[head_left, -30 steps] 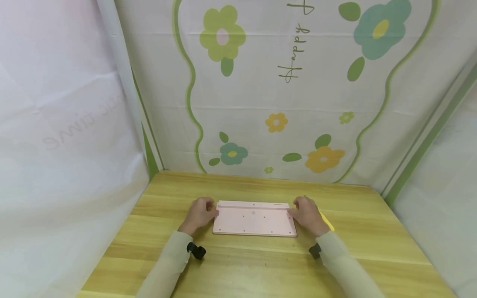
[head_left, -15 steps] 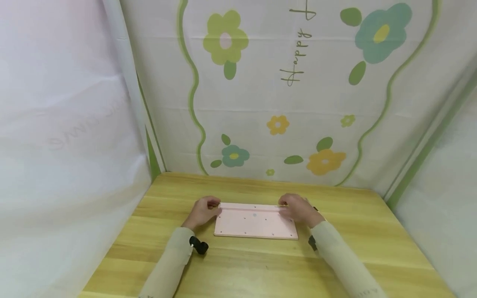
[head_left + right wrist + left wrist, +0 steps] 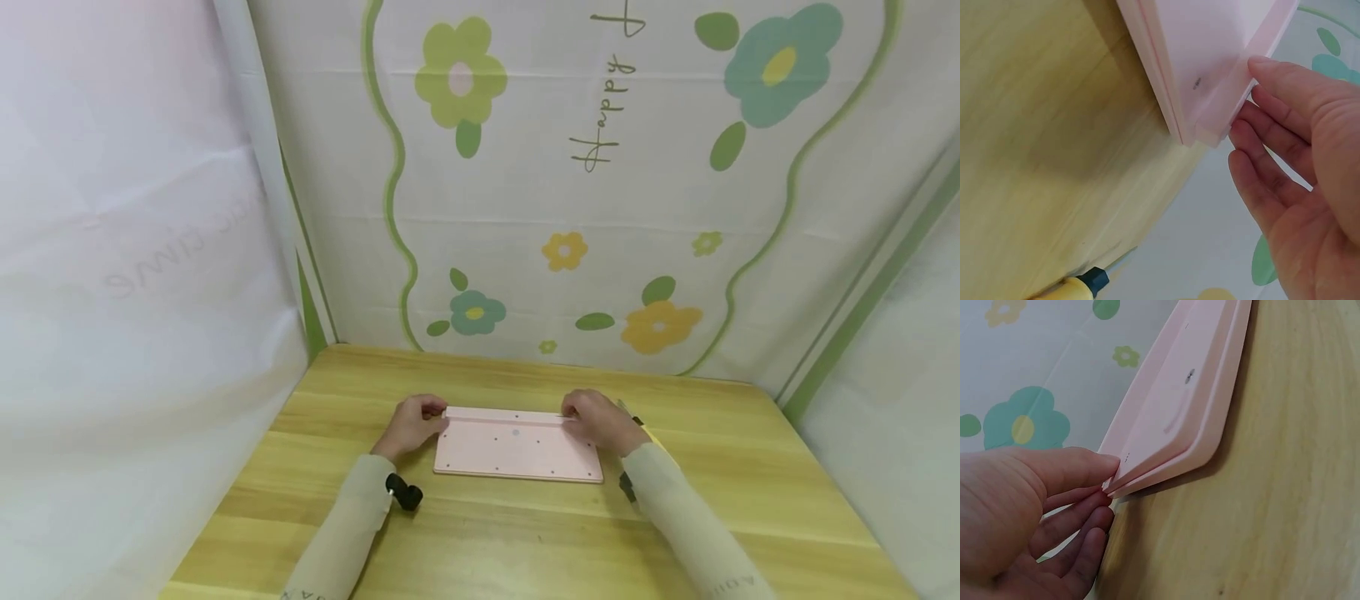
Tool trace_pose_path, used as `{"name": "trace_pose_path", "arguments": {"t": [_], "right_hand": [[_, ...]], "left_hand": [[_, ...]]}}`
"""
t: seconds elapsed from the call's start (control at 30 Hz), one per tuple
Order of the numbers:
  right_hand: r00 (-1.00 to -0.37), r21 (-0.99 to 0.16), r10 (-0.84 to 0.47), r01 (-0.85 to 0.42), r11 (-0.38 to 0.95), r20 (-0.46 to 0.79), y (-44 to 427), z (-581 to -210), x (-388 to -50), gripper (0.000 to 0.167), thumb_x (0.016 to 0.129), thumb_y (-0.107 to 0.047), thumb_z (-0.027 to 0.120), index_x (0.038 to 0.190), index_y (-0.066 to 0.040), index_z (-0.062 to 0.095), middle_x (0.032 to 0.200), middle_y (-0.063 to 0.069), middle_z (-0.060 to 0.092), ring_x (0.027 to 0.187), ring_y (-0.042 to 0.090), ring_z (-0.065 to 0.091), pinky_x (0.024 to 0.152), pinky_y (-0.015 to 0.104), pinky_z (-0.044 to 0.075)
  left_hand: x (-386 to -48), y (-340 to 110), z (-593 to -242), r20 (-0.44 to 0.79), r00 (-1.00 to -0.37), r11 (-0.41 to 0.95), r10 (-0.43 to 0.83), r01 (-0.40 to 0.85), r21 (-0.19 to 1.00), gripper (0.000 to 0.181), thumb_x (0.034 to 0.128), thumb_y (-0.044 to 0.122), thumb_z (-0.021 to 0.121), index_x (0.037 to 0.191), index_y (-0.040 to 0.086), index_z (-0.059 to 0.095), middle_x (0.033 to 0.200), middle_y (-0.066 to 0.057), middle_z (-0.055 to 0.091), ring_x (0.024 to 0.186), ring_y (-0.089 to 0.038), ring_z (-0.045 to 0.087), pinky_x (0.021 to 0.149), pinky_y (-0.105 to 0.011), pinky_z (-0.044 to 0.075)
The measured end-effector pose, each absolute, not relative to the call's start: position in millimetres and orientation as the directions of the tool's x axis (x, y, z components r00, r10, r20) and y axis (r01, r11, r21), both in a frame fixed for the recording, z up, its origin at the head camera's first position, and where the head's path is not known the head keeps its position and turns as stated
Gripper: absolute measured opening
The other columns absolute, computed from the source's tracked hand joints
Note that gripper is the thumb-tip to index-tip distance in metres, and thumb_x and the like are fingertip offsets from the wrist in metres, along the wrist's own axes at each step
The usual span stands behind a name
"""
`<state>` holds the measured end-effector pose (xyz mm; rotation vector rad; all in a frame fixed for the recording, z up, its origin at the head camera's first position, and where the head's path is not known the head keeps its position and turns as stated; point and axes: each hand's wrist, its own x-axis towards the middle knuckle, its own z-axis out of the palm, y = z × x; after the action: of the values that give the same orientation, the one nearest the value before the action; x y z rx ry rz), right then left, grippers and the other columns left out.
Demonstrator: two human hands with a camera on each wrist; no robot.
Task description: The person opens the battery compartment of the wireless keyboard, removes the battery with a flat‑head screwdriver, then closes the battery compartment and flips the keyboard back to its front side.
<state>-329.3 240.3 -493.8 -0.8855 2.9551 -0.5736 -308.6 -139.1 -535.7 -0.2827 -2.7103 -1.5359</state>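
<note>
A pink keyboard (image 3: 517, 452) lies underside up on the table, small dark screws dotted across its back panel. My left hand (image 3: 414, 427) pinches its far left corner; in the left wrist view the thumb is on the panel with fingers below the edge. Along the far edge near the right end, my right hand (image 3: 598, 421) holds the keyboard between thumb and fingers. The right wrist view shows that thumb on the raised strip and the fingertips at the outer side. The keys are hidden underneath.
A yellow-handled screwdriver (image 3: 1079, 286) with a dark collar lies on the wooden table (image 3: 510, 542), just right of my right hand. White cloth walls (image 3: 525, 200) with printed flowers stand behind and on both sides.
My right hand has shifted left from the keyboard's right end onto its far edge. The left hand has closed in on the far left corner. The keyboard stays nearly in place.
</note>
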Motion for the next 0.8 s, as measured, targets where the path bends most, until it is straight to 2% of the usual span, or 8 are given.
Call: {"name": "trace_pose_path", "arguments": {"t": [0.27,0.53,0.8], "right_hand": [[-0.832,-0.356,-0.554,-0.517,0.779,-0.004,237,-480,-336,0.003,0.095,-0.002,0.076,0.094,-0.004,0.074,0.092,0.007,0.073,0.081,0.015,0.059,0.075,0.031,0.055],[-0.826,-0.406,-0.550,-0.465,0.787,-0.121,235,-470,-345,0.009,0.091,-0.005,0.081,0.088,-0.007,0.072,0.085,0.000,0.070,0.078,0.012,0.058,0.073,0.027,0.054],[-0.837,-0.442,-0.520,-0.407,0.800,-0.169,233,-468,-352,0.010,0.090,-0.005,0.083,0.086,-0.007,0.073,0.083,0.000,0.069,0.076,0.013,0.057,0.069,0.026,0.051]], "left_hand": [[-308,-138,-533,0.092,-0.985,0.503,0.143,0.152,0.851,0.021,0.0947,0.007,0.078,0.116,0.003,0.076,0.112,-0.010,0.076,0.103,-0.023,0.068,0.095,-0.044,0.058],[-306,-137,-533,0.091,-0.985,0.499,0.148,0.153,0.853,0.022,0.0950,0.007,0.078,0.116,0.002,0.076,0.112,-0.010,0.076,0.103,-0.023,0.068,0.095,-0.044,0.058],[-308,-139,-536,0.086,-0.986,0.514,0.141,0.147,0.845,0.021,0.0953,0.007,0.078,0.116,0.003,0.076,0.111,-0.009,0.076,0.103,-0.022,0.068,0.096,-0.044,0.058]]}}
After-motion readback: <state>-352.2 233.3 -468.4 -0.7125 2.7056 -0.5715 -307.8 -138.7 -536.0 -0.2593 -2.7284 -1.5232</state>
